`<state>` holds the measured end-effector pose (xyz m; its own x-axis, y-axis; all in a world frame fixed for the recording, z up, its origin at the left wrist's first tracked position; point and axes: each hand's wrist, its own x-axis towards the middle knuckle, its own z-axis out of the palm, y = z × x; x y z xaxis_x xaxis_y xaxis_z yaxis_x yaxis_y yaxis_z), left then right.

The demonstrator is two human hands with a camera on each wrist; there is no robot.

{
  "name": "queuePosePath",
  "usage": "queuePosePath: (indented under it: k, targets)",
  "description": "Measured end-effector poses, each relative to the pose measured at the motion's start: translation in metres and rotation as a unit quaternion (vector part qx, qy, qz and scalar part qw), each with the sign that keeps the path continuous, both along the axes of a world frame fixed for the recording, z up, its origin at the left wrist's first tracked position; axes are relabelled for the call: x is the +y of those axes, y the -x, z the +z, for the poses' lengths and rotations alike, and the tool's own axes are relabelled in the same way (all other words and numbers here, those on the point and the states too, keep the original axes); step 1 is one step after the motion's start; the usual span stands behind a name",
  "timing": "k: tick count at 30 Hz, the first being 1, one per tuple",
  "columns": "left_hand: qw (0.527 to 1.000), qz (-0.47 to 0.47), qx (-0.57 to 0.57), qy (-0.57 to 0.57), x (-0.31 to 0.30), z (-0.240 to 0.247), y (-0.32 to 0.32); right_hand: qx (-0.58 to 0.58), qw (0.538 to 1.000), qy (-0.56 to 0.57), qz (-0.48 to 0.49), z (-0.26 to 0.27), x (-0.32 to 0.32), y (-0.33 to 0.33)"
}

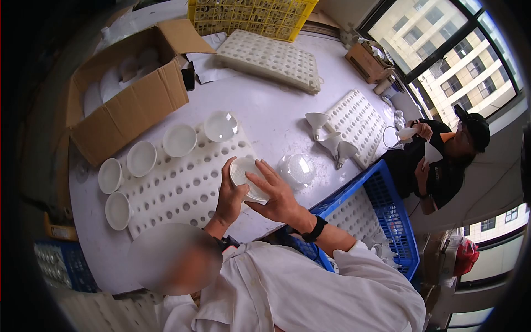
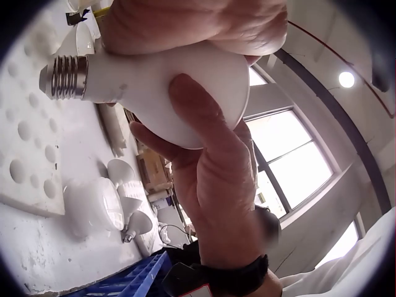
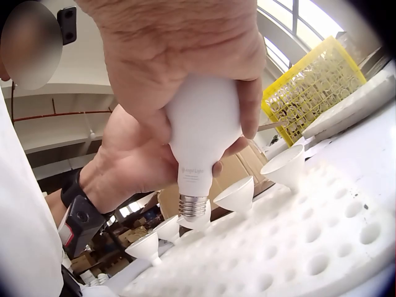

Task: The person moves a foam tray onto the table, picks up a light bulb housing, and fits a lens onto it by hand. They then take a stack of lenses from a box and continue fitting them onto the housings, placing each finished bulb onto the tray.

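Leftmost, an open cardboard box (image 1: 127,105) sits on the white worktop (image 1: 265,110), with no writing visible on it. Just beside it, white cup-shaped housings (image 1: 141,157) stand in a holed foam tray (image 1: 182,188). Above the tray's near edge, the left hand (image 1: 229,196) and right hand (image 1: 276,196) both curl around a white bulb (image 1: 246,177), held off the tray with its metal screw base (image 3: 193,205) pointing down. Small grey print (image 3: 192,175) near that base is too fine to read. Further right lie a clear dome (image 1: 298,167) and a blue crate (image 1: 387,205).
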<state>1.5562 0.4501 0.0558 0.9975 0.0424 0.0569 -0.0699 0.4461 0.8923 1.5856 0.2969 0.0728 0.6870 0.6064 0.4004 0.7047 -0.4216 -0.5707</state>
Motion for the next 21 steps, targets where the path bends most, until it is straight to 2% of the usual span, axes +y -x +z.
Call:
queuePosePath:
  k: [1, 3, 4, 5, 7, 8, 9, 10, 12, 13, 15, 19, 20, 21]
  targets:
    - [1.000, -0.004, 0.000, -0.003, 0.005, -0.002, -0.001, 0.000, 1.000, -0.003, -0.004, 0.000, 0.000, -0.001]
    - [0.995, -0.078, 0.037, 0.050, 0.019, -0.005, -0.005, -0.100, 0.989, 0.107, 0.007, 0.002, 0.001, -0.006]
    - [0.988, -0.089, 0.098, 0.084, 0.023, -0.004, -0.004, -0.101, 0.990, 0.102, 0.005, 0.005, 0.003, -0.008]
    - [0.988, -0.090, 0.099, 0.079, 0.026, -0.005, -0.003, -0.110, 0.989, 0.099, 0.016, 0.008, 0.004, -0.008]
    - [0.957, -0.146, 0.142, 0.208, 0.032, -0.010, -0.002, -0.119, 0.988, 0.090, 0.024, 0.015, 0.008, -0.004]
    - [0.942, -0.144, 0.154, 0.261, 0.035, -0.020, -0.001, -0.034, 0.999, 0.009, 0.035, 0.016, 0.011, -0.002]
    - [0.944, -0.146, 0.154, 0.253, 0.038, -0.028, 0.000, 0.051, 0.995, -0.073, 0.046, 0.019, 0.015, 0.000]
    - [0.917, -0.156, 0.165, 0.329, 0.040, -0.035, 0.001, 0.007, 0.997, -0.067, 0.035, 0.028, 0.018, 0.001]
    - [0.866, -0.178, 0.157, 0.441, 0.042, -0.036, 0.004, 0.027, 0.995, -0.090, 0.035, 0.022, 0.021, -0.001]
    - [0.868, -0.180, 0.158, 0.435, 0.043, -0.038, 0.004, 0.047, 0.993, -0.105, 0.036, 0.019, 0.022, -0.002]
    - [0.836, -0.203, 0.135, 0.492, 0.043, -0.046, 0.004, 0.050, 0.995, -0.085, 0.027, 0.019, 0.023, 0.000]
    - [0.830, -0.184, 0.154, 0.503, 0.041, -0.050, 0.004, 0.060, 0.996, -0.060, 0.027, 0.021, 0.022, 0.003]
    - [0.864, -0.173, 0.153, 0.447, 0.041, -0.049, 0.006, 0.062, 0.996, -0.065, 0.029, 0.023, 0.021, 0.004]
    - [0.895, -0.157, 0.151, 0.389, 0.042, -0.045, 0.011, 0.147, 0.986, -0.077, 0.026, 0.026, 0.017, 0.006]
